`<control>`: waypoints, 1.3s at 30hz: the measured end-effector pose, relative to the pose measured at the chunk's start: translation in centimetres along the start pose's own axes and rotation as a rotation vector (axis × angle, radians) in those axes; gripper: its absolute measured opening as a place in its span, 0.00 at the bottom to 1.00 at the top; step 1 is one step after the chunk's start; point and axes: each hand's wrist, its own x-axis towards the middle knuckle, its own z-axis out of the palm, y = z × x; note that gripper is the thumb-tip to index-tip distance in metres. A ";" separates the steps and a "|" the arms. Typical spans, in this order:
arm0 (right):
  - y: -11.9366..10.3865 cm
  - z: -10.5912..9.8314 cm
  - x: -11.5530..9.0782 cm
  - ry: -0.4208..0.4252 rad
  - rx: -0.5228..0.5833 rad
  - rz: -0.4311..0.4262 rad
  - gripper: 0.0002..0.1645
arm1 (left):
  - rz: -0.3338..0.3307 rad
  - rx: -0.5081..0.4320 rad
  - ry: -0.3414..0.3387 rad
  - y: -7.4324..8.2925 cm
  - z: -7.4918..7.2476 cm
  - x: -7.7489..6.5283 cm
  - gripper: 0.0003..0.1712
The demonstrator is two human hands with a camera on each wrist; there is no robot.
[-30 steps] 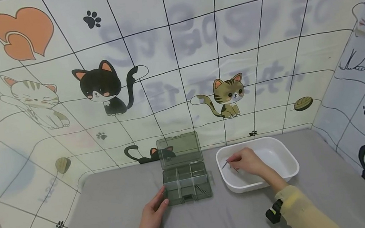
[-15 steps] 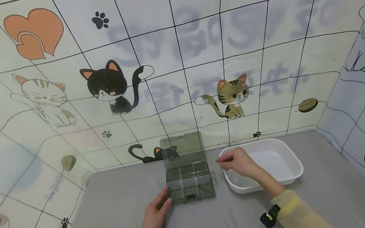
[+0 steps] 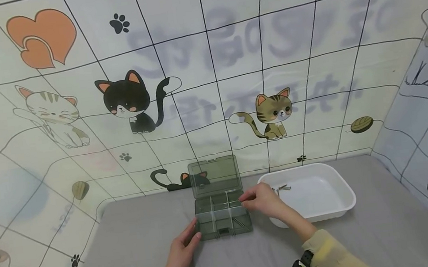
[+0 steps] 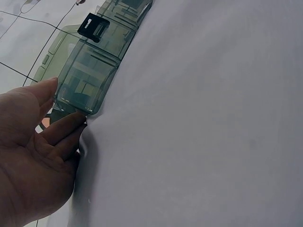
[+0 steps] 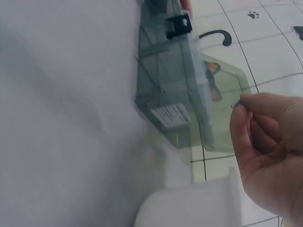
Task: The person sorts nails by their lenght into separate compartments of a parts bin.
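A green see-through compartment box [image 3: 222, 215] lies on the table with its lid [image 3: 215, 176] up. My left hand [image 3: 181, 249] rests against the box's left end; in the left wrist view its thumb and fingertips touch that end. My right hand [image 3: 264, 198] is at the box's right side, over the rear compartments. Between its thumb and forefinger it pinches a thin dark screw [image 5: 238, 101], mostly hidden by the fingers. Thin metal screws [image 3: 239, 222] lie in the front right compartment. Several more screws [image 3: 283, 188] lie in the white tray [image 3: 345, 206].
The tray stands just right of the box, below my right forearm. A grey cloth [image 3: 137, 223] covers the table. Behind the box hangs a white sheet [image 3: 195, 109] printed with cats, and the raised lid stands close to it.
My right hand has moved left from inside the white tray to the box, carrying the screw. Screws in the tray have come into sight. My left hand has stayed at the box.
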 end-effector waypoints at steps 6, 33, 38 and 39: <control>-0.1 0.7 0.1 0.020 -0.057 -0.005 0.08 | 0.020 0.000 0.000 0.1 0.2 0.0 0.28; 0.0 -0.8 -0.4 0.065 -0.110 -0.028 0.09 | 0.036 -0.013 0.003 -0.1 0.1 -0.1 0.28; 0.3 -1.7 -0.7 0.092 -0.106 -0.020 0.10 | 0.037 -0.002 0.004 -0.2 0.0 -0.1 0.28; 0.4 -1.8 -0.8 0.101 -0.106 -0.013 0.10 | 0.036 -0.002 0.004 -0.1 0.0 -0.1 0.28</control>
